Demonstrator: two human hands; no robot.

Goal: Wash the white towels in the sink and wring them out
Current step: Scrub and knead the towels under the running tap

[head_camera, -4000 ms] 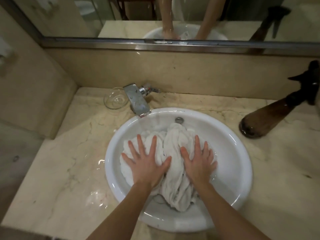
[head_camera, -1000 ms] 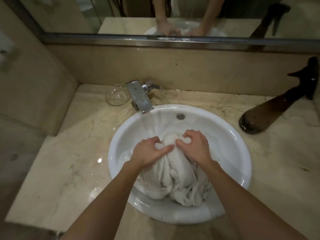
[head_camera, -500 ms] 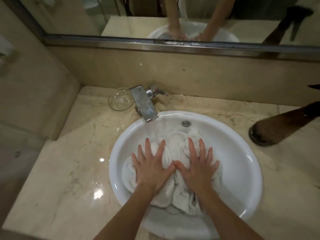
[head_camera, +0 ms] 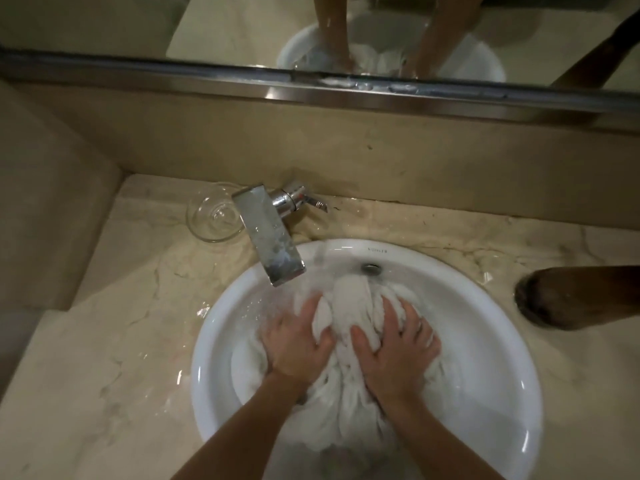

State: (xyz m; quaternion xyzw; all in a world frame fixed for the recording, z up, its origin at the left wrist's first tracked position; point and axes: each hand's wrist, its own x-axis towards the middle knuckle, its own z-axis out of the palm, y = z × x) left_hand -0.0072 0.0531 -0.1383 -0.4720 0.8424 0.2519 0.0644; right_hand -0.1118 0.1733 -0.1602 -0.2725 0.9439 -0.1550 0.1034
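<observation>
A wet white towel (head_camera: 349,299) lies bunched in the round white sink (head_camera: 502,341). My left hand (head_camera: 298,344) is on the towel's left side, its fingertips dug into the folds. My right hand (head_camera: 398,351) is on the towel's right side, with curled fingers gripping a bunch of cloth. Between the two thumbs a thick fold of towel rises toward the overflow hole (head_camera: 371,268). The lower end of the towel trails toward the sink's near wall between my forearms.
A chrome faucet (head_camera: 266,233) reaches over the sink's far left rim, with water splashing below it. A clear glass dish (head_camera: 214,216) sits left of it. A brown bottle (head_camera: 581,296) lies on the wet marble counter (head_camera: 104,358) at right. The mirror (head_camera: 242,26) is behind.
Half a second ago both hands pressed flat on the towel with spread fingers. Now they have slid further from me and the fingers curl into the cloth, bunching it toward the overflow hole.
</observation>
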